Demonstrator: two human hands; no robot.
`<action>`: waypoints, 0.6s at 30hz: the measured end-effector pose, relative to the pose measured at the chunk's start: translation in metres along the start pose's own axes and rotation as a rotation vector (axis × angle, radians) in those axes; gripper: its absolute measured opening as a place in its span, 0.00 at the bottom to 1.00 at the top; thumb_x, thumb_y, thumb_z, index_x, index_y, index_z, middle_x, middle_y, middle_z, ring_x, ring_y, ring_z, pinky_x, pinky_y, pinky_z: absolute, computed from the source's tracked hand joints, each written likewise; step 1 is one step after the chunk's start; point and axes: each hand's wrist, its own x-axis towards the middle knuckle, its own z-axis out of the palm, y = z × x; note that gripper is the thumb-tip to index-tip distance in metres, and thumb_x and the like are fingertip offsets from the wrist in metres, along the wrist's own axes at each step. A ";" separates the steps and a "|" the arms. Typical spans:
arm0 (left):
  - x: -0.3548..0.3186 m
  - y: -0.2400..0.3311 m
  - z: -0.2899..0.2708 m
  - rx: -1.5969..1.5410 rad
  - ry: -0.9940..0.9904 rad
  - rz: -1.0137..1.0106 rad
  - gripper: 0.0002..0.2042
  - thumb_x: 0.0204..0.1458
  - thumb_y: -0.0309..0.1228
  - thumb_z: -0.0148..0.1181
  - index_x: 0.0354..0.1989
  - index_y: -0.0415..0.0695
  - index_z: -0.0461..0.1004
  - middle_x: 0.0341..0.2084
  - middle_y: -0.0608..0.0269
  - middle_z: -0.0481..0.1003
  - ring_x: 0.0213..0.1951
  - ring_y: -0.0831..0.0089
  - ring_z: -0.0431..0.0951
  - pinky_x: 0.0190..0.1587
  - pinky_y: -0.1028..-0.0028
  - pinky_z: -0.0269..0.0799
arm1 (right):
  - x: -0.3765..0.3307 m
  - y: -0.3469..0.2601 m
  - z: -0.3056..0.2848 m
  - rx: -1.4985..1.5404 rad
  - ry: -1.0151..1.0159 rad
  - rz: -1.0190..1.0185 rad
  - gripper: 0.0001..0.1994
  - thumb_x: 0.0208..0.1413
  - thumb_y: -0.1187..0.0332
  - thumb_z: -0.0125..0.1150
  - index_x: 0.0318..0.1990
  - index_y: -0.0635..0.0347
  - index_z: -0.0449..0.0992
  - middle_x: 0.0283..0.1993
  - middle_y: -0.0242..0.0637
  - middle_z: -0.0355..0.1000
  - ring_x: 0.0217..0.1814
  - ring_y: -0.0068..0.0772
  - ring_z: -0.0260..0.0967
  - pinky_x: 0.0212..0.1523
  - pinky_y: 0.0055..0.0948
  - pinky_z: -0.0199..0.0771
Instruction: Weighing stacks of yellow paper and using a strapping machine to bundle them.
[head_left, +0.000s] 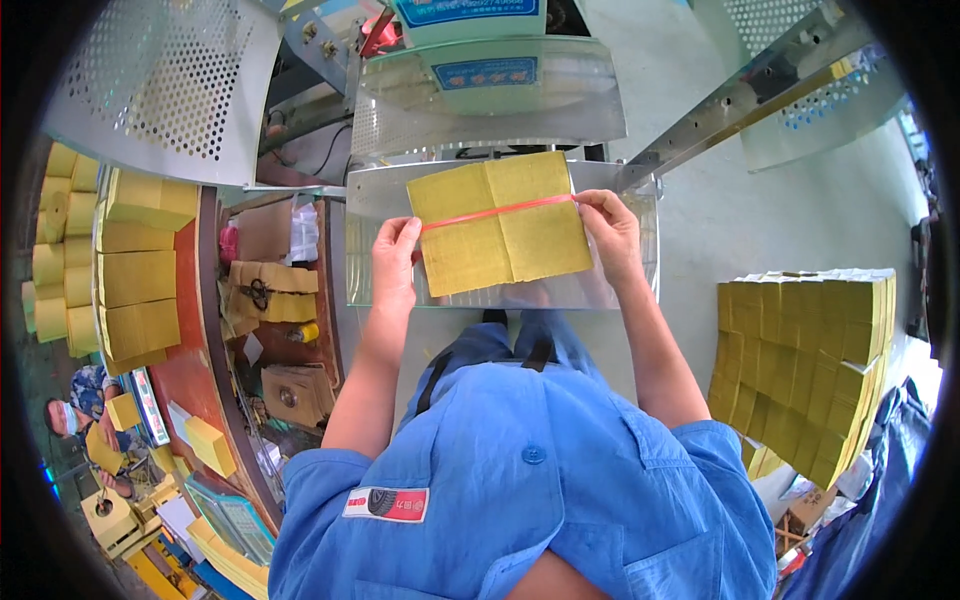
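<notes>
A bundle of yellow-gold paper [465,262] with a crease down its middle lies tilted over a shiny metal machine table [630,280]. Across it runs a pink-red strap [500,211]. My left hand [397,262] is closed at the bundle's left edge, its thumb by the strap's left end. At the right edge my right hand [612,235] pinches the bundle where the strap goes round, fingers bent. The underside of the bundle is hidden.
Behind the table stands a clear guard [490,95]. A metal bar [740,105] slants at the upper right. Stacked yellow bundles [800,360] stand at right, others [140,280] by a red bench [200,350]. Scissors [258,294] lie left; a masked person [90,410] sits beyond.
</notes>
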 end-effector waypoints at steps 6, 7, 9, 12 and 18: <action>0.003 -0.012 0.007 -0.190 -0.029 -0.085 0.09 0.56 0.36 0.64 0.34 0.44 0.72 0.26 0.72 0.72 0.29 0.82 0.70 0.34 0.77 0.67 | -0.003 0.013 0.017 0.173 0.102 0.090 0.06 0.61 0.69 0.57 0.37 0.63 0.74 0.32 0.25 0.70 0.36 0.14 0.64 0.39 0.19 0.66; 0.002 -0.014 0.005 -0.189 -0.017 -0.067 0.09 0.56 0.35 0.64 0.34 0.44 0.72 0.26 0.71 0.72 0.29 0.82 0.70 0.35 0.77 0.68 | -0.001 0.022 0.020 0.078 0.148 0.031 0.06 0.61 0.69 0.57 0.35 0.62 0.73 0.31 0.25 0.69 0.35 0.14 0.63 0.37 0.19 0.66; -0.006 -0.013 -0.001 -0.225 -0.049 -0.076 0.09 0.56 0.35 0.64 0.34 0.43 0.72 0.28 0.69 0.73 0.31 0.82 0.70 0.37 0.76 0.68 | -0.007 0.017 0.028 0.007 0.206 0.015 0.07 0.61 0.69 0.57 0.32 0.62 0.73 0.28 0.25 0.67 0.32 0.14 0.61 0.35 0.18 0.64; -0.007 -0.009 -0.001 -0.162 -0.069 -0.080 0.09 0.56 0.35 0.64 0.34 0.44 0.72 0.29 0.69 0.74 0.32 0.81 0.71 0.39 0.76 0.68 | -0.018 0.016 0.021 0.042 0.209 0.046 0.07 0.61 0.68 0.57 0.32 0.61 0.73 0.28 0.25 0.67 0.32 0.13 0.60 0.34 0.17 0.64; 0.017 -0.007 0.001 -0.102 -0.140 -0.240 0.20 0.62 0.48 0.51 0.45 0.41 0.73 0.37 0.64 0.76 0.41 0.73 0.76 0.46 0.72 0.71 | -0.013 0.012 0.022 0.024 0.192 0.019 0.06 0.63 0.69 0.56 0.41 0.63 0.72 0.35 0.27 0.71 0.37 0.15 0.66 0.39 0.19 0.68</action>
